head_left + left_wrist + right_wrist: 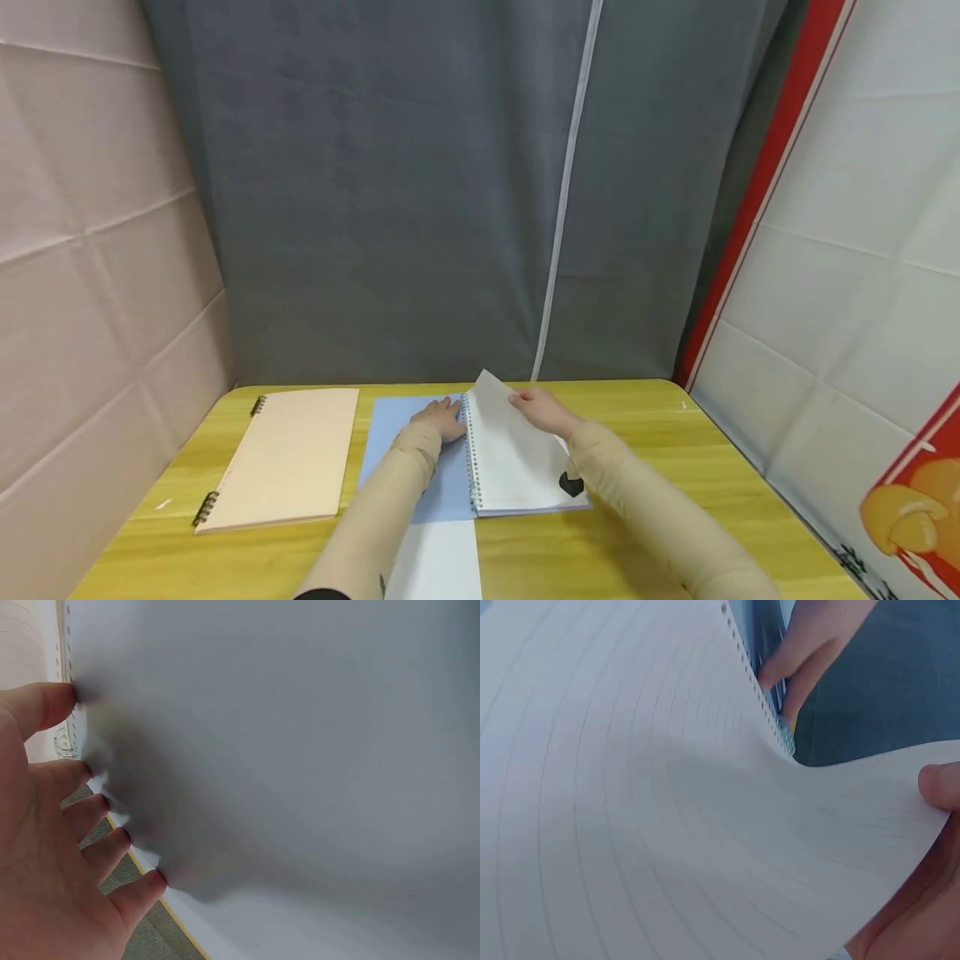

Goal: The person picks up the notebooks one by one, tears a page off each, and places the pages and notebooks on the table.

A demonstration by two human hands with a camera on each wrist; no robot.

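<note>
Right hand (542, 410) pinches the far corner of a ruled page (504, 429), lifting it off the spiral notebook (517, 479); thumb visible on the sheet in the right wrist view. Left hand (441, 419), fingers spread and straight, presses on the blue cover (397, 433) beside the spiral binding (471, 454). Notebook lies open at mid worktop (675, 467), near the far edge. A closed tan notebook (288, 454) lies toward the left edge, well apart. A white sheet (438, 562) lies at the near edge. A small black object (570, 485) rests on the page by the right sleeve.

Curtained recording booth (420, 192), yellow table (675, 467)
</note>
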